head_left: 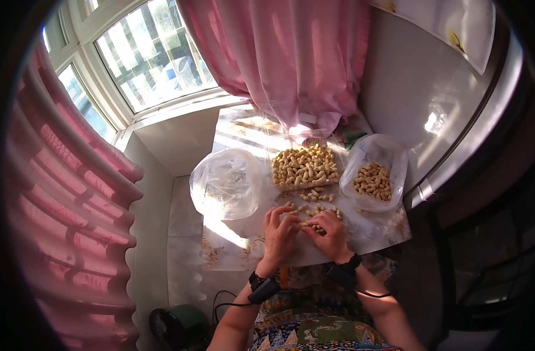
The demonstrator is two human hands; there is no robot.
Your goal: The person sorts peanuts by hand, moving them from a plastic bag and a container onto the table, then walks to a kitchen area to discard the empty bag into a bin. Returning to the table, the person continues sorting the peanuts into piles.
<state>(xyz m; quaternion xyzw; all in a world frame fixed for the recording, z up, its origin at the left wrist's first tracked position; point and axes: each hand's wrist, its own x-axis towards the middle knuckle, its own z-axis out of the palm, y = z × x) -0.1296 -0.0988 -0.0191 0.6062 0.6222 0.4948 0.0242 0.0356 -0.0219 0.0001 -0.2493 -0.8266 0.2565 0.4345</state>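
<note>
My left hand (pixel 280 233) and my right hand (pixel 332 235) come together low over the near part of the table. Their fingertips meet around a peanut (pixel 303 225), mostly hidden by the fingers. Both hands are closed in a pinch. Loose unshelled peanuts (pixel 320 198) lie on the tabletop just beyond my fingers, and some show under my right hand. Behind them, a clear plastic box (pixel 305 186) is heaped with unshelled peanuts.
A white plastic bag (pixel 367 147) holding peanuts stands at the right. Another translucent bag (pixel 225 182) sits open at the left. Bits of debris (pixel 215 253) dot the table (pixel 370 234). Pink curtains (pixel 285 52) hang by the window; a dark green object (pixel 188 324) is on the floor.
</note>
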